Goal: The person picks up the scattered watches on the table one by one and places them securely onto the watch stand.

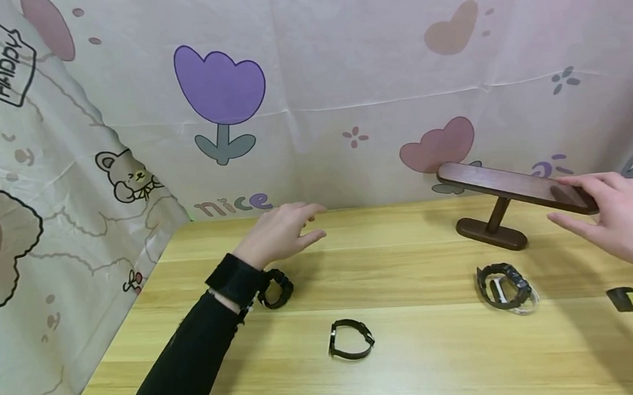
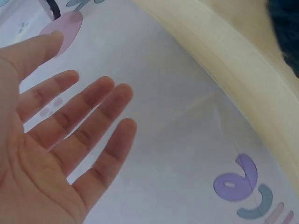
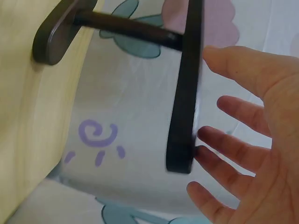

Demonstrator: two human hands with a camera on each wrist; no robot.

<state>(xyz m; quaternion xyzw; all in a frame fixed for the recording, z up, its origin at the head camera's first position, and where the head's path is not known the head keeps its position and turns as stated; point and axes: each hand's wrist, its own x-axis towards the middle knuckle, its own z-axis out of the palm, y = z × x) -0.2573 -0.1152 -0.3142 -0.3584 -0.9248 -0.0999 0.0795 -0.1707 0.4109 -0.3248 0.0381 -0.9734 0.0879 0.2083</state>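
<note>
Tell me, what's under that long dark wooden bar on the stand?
Under the bar a slanted post runs down to an oval base on the table. Its right end is partly hidden by the right hand, whose fingers touch it.

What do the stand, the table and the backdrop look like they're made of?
Stand: dark brown wood, smooth with a soft sheen, by its even colour and rounded edges. Table: pale wood or a wood-look laminate, with grain lines showing; which one is unclear. Backdrop: thin printed cloth or plastic sheet, judging by its creases and folds.
</note>
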